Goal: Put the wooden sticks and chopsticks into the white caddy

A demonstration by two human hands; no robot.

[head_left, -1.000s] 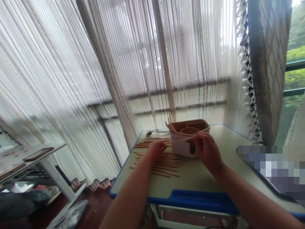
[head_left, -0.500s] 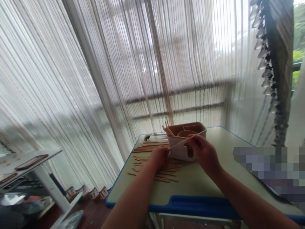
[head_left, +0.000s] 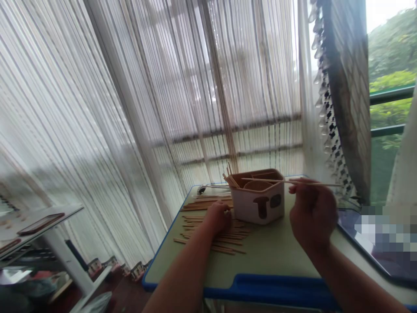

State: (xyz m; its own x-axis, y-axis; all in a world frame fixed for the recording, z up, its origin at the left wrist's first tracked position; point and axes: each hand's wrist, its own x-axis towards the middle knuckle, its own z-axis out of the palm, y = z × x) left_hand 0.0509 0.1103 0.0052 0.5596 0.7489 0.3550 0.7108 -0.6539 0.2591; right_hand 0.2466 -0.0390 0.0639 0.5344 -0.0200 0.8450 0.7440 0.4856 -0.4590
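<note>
Our right hand (head_left: 313, 213) has its fingers clamped on a thin stick (head_left: 267, 180), beside the divided box (head_left: 246, 207) near the worktop's (head_left: 276, 256) far edge; our left hand (head_left: 220, 216) is among loose sticks (head_left: 199, 204) toward the left edge, whether gripping we cannot tell

sheer curtains (head_left: 182, 87) suggest a home room

From my station I see a pale greenish-beige counter (head_left: 267, 256) edged in bright blue, tan-brown chopsticks (head_left: 197, 207), and an off-white utensil caddy (head_left: 244, 208), brown inside, with brown and grey shapes on its near side. Fine grey stripes pattern the far white curtain (head_left: 182, 87).
</note>
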